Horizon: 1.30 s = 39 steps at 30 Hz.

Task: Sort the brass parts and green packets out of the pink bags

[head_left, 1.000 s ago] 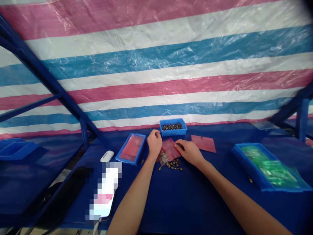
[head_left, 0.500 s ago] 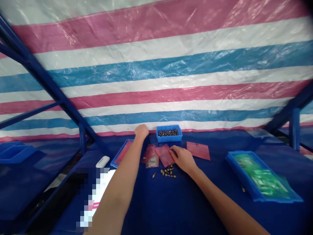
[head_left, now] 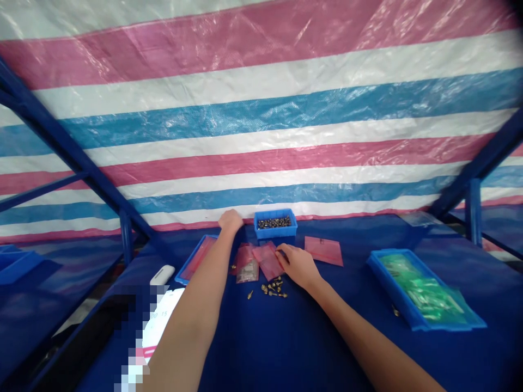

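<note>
My left hand [head_left: 231, 220] reaches far back on the blue table, just left of a small blue bin [head_left: 275, 224] of dark metal parts; its fingers curl down and I cannot see anything in them. My right hand [head_left: 297, 264] rests on the table with its fingertips pinching the edge of a pink plastic bag [head_left: 267, 259]. Beside that bag lies a second pink bag [head_left: 246, 265] with small parts inside. Several small brass parts [head_left: 273, 288] lie loose just in front of the bags.
A long blue tray [head_left: 196, 260] with pink bags sits at the left, another pink bag [head_left: 323, 250] at the right. A blue tray of green bags [head_left: 425, 291] stands far right. A white device [head_left: 162, 274] and blurred paper [head_left: 157, 326] lie near the left edge. Striped tarp behind.
My left hand left the bags and reached back to the left of the small bin. My right hand stays on the pink bag. The view shifted slightly.
</note>
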{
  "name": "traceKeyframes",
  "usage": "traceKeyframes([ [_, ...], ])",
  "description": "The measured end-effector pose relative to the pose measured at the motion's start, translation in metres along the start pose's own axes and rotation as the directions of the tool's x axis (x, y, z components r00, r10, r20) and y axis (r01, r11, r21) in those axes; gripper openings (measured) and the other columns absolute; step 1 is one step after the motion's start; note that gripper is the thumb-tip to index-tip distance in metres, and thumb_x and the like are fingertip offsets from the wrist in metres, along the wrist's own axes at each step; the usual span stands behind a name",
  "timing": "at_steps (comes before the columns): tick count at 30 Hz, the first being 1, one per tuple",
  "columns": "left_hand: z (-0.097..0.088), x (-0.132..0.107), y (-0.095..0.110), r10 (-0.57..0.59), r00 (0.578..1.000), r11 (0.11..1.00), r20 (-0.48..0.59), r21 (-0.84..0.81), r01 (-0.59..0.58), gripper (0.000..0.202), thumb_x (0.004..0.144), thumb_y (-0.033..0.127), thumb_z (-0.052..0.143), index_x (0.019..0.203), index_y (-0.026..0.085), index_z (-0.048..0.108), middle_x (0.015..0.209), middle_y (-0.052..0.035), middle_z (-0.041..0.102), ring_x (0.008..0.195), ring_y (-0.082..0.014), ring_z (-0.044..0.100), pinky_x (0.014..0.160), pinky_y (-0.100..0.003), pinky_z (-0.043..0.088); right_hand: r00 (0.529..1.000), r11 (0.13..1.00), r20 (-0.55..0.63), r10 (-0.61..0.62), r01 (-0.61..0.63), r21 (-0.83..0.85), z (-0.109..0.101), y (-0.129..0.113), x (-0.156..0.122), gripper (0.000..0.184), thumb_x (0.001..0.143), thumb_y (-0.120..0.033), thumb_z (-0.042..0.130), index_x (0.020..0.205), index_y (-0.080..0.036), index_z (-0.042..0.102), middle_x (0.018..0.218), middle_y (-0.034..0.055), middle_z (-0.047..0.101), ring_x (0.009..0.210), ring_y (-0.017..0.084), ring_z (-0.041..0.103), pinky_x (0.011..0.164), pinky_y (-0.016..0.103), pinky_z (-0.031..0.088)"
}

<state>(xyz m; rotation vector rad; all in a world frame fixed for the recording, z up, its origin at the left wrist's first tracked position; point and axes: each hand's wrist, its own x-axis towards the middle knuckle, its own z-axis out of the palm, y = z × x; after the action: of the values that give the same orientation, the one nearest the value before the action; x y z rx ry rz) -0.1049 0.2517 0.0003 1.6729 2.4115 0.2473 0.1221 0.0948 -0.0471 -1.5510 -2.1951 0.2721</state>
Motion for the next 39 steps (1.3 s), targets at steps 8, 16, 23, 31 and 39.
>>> traceKeyframes([
  [8, 0.001, -0.01, 0.001, -0.029, 1.0, 0.999, -0.003, -0.045, 0.029, 0.037, 0.089, 0.037, 0.066, 0.117, 0.012, 0.063, 0.12, -0.0142, 0.065, 0.108, -0.0255, 0.064, 0.09, -0.042, 0.053, 1.0, 1.0, -0.016, -0.013, 0.012, -0.012, 0.001, 0.001, 0.0, 0.023, 0.102, -0.034, 0.042, 0.106, -0.026, 0.063, 0.1, 0.0013, 0.073, 0.088, 0.018, 0.069, 0.065, 0.026, 0.039],
  [16, -0.039, -0.021, 0.026, 0.144, 0.987, 0.979, -0.069, -0.134, -0.152, 0.031, 0.076, 0.044, 0.071, 0.092, 0.018, 0.076, 0.097, -0.014, 0.076, 0.1, -0.0288, 0.069, 0.079, -0.031, 0.051, 1.0, 1.0, -0.01, -0.017, 0.017, -0.018, -0.001, 0.0, 0.0, 0.023, 0.102, -0.033, 0.041, 0.104, -0.026, 0.063, 0.099, 0.0015, 0.073, 0.089, 0.018, 0.068, 0.065, 0.025, 0.039],
  [23, -0.026, -0.078, 0.033, 0.282, 0.943, 0.931, -0.176, -0.189, -0.314, 0.031, 0.086, 0.042, 0.062, 0.107, 0.022, 0.072, 0.096, -0.0083, 0.076, 0.093, -0.0238, 0.069, 0.081, -0.029, 0.049, 1.0, 0.999, -0.01, -0.009, 0.009, 0.038, -0.004, 0.001, 0.0, 0.023, 0.102, -0.033, 0.043, 0.107, -0.026, 0.064, 0.103, 0.0022, 0.073, 0.091, 0.018, 0.068, 0.068, 0.025, 0.04],
  [31, 0.02, -0.173, -0.04, 0.414, 0.878, 0.887, -0.241, -0.109, -0.448, 0.031, 0.093, 0.015, 0.045, 0.112, 0.018, 0.069, 0.118, -0.0111, 0.068, 0.109, -0.0249, 0.062, 0.099, -0.035, 0.046, 0.999, 0.986, -0.017, 0.038, -0.035, 0.162, -0.004, 0.007, 0.0, 0.024, 0.101, -0.036, 0.044, 0.106, -0.024, 0.064, 0.083, 0.001, 0.073, 0.077, 0.018, 0.068, 0.065, 0.026, 0.039],
  [39, 0.047, -0.206, -0.078, 0.414, 0.846, 0.86, -0.337, -0.161, -0.485, 0.04, 0.092, 0.01, 0.039, 0.116, 0.025, 0.067, 0.116, -0.0083, 0.067, 0.106, -0.024, 0.062, 0.094, -0.038, 0.052, 0.967, 0.962, -0.058, -0.248, 0.253, 0.105, -0.008, 0.004, -0.007, 0.026, 0.092, -0.045, 0.061, 0.11, -0.027, 0.068, 0.109, 0.0051, 0.06, 0.104, 0.02, 0.058, 0.09, 0.031, 0.048],
])
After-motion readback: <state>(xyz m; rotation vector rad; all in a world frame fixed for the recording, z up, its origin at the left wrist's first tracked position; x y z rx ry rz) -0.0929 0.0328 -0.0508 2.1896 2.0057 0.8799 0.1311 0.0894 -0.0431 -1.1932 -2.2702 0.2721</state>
